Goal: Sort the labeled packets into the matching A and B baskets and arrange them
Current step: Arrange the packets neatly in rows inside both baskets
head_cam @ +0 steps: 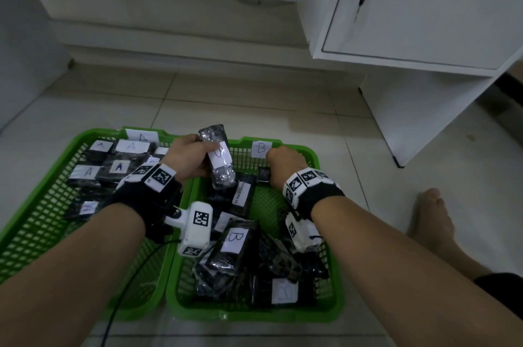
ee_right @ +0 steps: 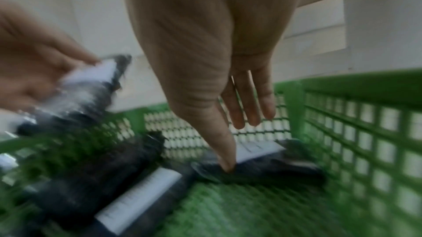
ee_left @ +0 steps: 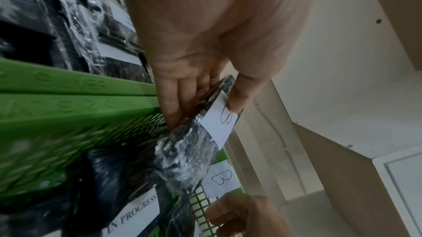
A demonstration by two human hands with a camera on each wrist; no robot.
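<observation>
Two green baskets sit side by side on the floor: basket A (head_cam: pixel 36 196) on the left, tagged A (head_cam: pixel 142 136), and basket B (head_cam: pixel 336 298) on the right, tagged B (head_cam: pixel 261 148). My left hand (head_cam: pixel 198 153) pinches a black wrapped packet labelled B (head_cam: pixel 219 160) above the seam between the baskets, thumb on its label (ee_left: pixel 219 123). My right hand (head_cam: pixel 283 161) reaches into basket B's far end with straight fingers. One fingertip (ee_right: pixel 226 166) touches a dark packet (ee_right: pixel 274 167) lying there. Several A packets (head_cam: pixel 120 167) lie in basket A.
Basket B holds several black packets, one labelled B (head_cam: pixel 235 242) and one reading IN PROGRESS (head_cam: pixel 243 194). A white cabinet (head_cam: pixel 424 21) with a key stands at the right. A bare foot (head_cam: pixel 433 219) rests beside basket B. A black cable (head_cam: pixel 121 298) trails over basket A's near edge.
</observation>
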